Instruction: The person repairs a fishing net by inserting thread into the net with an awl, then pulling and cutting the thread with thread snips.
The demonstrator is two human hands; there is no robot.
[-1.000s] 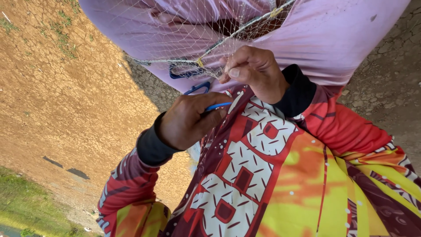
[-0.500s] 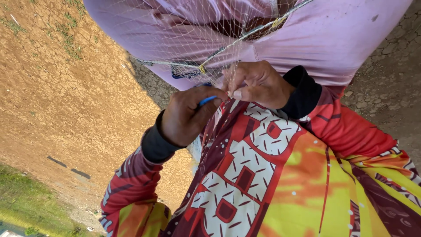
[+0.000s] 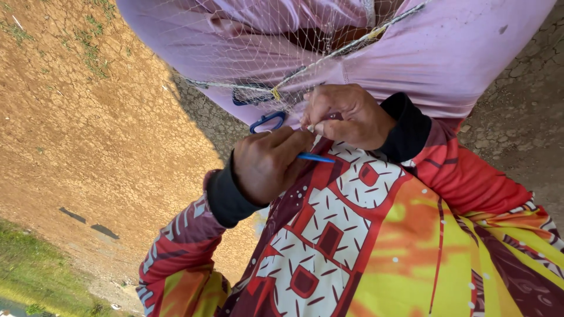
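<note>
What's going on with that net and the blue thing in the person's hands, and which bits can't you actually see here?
Head view only:
- Blue tool: only its tip shows; the left hand covers the rest.
- Blue loop: partly behind the same hand; what it belongs to is unclear.
- Net: cut off by the top edge; its mesh is too fine to follow.
- Right hand: its curled fingers hide what they pinch.

I count two hands: my left hand [image 3: 267,164] and my right hand [image 3: 346,115]. I see one thin blue plastic needle [image 3: 314,157], poking out from between my left fingers. I see one blue plastic loop [image 3: 267,121], just above those fingers. There is one fine white mesh net [image 3: 282,53] above my right fingers, with one grey cord [image 3: 346,51] along it. I count one small yellow knot [image 3: 276,93] on that cord.
</note>
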